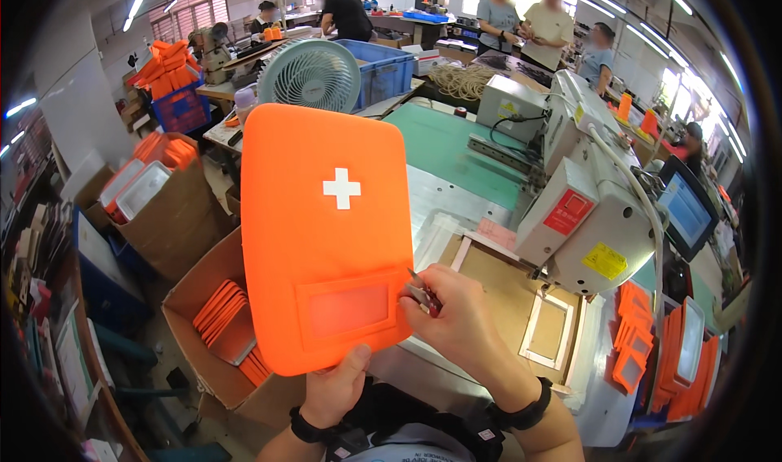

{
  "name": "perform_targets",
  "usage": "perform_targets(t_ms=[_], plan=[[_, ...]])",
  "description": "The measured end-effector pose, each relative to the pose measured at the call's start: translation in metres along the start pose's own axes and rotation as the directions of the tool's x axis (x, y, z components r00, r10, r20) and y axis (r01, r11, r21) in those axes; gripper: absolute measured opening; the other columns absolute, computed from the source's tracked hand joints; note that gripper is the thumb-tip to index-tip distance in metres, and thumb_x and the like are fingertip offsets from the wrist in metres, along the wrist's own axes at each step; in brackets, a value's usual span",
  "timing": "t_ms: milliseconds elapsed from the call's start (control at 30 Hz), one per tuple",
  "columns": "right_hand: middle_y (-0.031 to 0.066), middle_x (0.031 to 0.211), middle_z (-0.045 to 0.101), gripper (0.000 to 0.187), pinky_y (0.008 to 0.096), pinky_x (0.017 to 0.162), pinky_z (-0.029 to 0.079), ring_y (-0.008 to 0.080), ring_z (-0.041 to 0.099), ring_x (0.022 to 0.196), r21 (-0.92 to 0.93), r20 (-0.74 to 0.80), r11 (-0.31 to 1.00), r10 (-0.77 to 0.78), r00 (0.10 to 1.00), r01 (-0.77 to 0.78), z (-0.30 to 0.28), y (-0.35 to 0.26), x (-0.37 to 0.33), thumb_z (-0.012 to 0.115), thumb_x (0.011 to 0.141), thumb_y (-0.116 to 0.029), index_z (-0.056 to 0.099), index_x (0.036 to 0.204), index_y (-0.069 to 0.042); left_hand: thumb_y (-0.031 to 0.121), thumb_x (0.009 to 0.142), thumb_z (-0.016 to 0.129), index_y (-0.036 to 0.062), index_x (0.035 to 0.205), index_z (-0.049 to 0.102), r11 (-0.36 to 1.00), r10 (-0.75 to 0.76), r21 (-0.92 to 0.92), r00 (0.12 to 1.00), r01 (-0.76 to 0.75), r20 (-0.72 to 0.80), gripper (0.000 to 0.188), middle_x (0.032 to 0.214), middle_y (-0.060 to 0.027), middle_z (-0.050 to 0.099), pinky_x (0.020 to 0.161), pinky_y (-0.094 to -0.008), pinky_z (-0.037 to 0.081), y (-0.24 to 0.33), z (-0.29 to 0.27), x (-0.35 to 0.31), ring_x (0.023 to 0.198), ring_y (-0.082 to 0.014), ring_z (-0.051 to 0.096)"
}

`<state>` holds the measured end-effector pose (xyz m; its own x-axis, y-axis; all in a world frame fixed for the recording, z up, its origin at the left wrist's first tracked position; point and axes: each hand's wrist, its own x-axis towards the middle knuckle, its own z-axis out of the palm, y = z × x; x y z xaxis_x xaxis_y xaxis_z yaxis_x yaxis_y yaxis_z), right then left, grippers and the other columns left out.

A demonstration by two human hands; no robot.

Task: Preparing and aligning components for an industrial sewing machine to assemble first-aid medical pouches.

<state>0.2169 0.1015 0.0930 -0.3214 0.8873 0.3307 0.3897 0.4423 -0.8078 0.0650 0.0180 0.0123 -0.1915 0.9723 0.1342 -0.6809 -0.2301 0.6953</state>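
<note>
An orange first-aid case panel (326, 218) with rounded corners is held up in front of me. It bears a white cross (341, 188) and, lower down, a stitched rectangular pocket with a clear window (350, 308). My left hand (338, 385) grips its bottom edge, thumb on the front and the other fingers hidden behind. My right hand (452, 307) is closed around small thread snips (420, 293), their metal tip at the panel's lower right edge, beside the pocket. Whether the blades touch a thread is too small to tell.
A sewing machine (595, 218) with a wooden template frame (489, 279) stands right of the panel. Orange pieces (631, 340) lie at the far right. Cardboard boxes (183, 299) with orange panels stand left. A fan (309, 75) and a blue crate (383, 67) are beyond; several people work farther back.
</note>
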Motion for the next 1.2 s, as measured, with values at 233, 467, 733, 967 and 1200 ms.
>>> perform_targets(t_ms=[233, 467, 733, 967, 1200], plan=[[0.0101, 0.075, 0.057, 0.013, 0.0317, 0.056, 0.046, 0.0220, 0.057, 0.061, -0.205, 0.004, 0.978, -0.042, 0.999, 0.041, 0.002, -0.002, -0.006, 0.069, 0.076, -0.005, 0.061, 0.084, 0.002, 0.007, 0.090, 0.066, -0.0006, 0.118, 0.061, 0.739, 0.179, 0.648, 0.981, -0.182, 0.071, 0.029, 0.114, -0.0083, 0.063, 0.092, -0.0308, 0.047, -0.005, 0.002, -0.007, 0.108, -0.0182, 0.058], [0.0115, 0.078, 0.057, 0.015, 0.0382, 0.057, 0.047, 0.0307, 0.058, 0.064, -0.206, 0.029, 0.975, -0.075, 0.997, 0.079, 0.002, 0.002, -0.003, 0.069, 0.074, -0.006, 0.056, 0.081, 0.000, 0.002, 0.090, 0.064, -0.0021, 0.121, 0.058, 0.619, 0.174, 0.744, 0.967, -0.252, 0.183, 0.032, 0.118, -0.0092, 0.061, 0.092, -0.0306, 0.046, -0.004, 0.006, -0.008, 0.106, -0.0189, 0.058], [0.0009, 0.069, 0.049, 0.004, 0.0255, 0.051, 0.039, 0.0082, 0.050, 0.060, 0.331, -0.017, 0.942, 0.066, 0.998, -0.056, 0.000, 0.018, 0.000, 0.057, 0.081, 0.001, 0.054, 0.082, -0.002, 0.000, 0.090, 0.062, 0.0023, 0.121, 0.056, 0.985, 0.019, 0.173, 0.999, -0.014, -0.031, 0.032, 0.122, -0.0085, 0.059, 0.095, -0.0356, 0.047, -0.009, -0.002, -0.005, 0.112, -0.0212, 0.058], [-0.0004, 0.072, 0.053, 0.007, 0.0217, 0.055, 0.041, 0.0075, 0.050, 0.061, 0.310, 0.277, 0.941, 0.045, 0.960, -0.134, -0.018, 0.019, 0.002, 0.063, 0.086, -0.005, 0.059, 0.083, 0.000, -0.005, 0.092, 0.053, 0.0080, 0.132, 0.047, 0.991, -0.007, -0.132, 0.997, 0.016, 0.072, 0.042, 0.132, -0.0101, 0.053, 0.105, -0.0494, 0.042, 0.000, 0.002, 0.005, 0.123, -0.0284, 0.052], [0.0024, 0.076, 0.054, 0.006, 0.0241, 0.052, 0.037, 0.0086, 0.045, 0.058, 0.100, 0.205, 0.986, -0.153, 0.967, 0.135, -0.013, 0.003, 0.003, 0.065, 0.078, 0.000, 0.062, 0.083, -0.001, -0.004, 0.093, 0.052, 0.0078, 0.134, 0.046, 0.992, -0.005, -0.124, 0.998, 0.011, 0.055, 0.042, 0.133, -0.0112, 0.052, 0.105, -0.0501, 0.042, 0.002, 0.003, 0.007, 0.124, -0.0285, 0.052]])
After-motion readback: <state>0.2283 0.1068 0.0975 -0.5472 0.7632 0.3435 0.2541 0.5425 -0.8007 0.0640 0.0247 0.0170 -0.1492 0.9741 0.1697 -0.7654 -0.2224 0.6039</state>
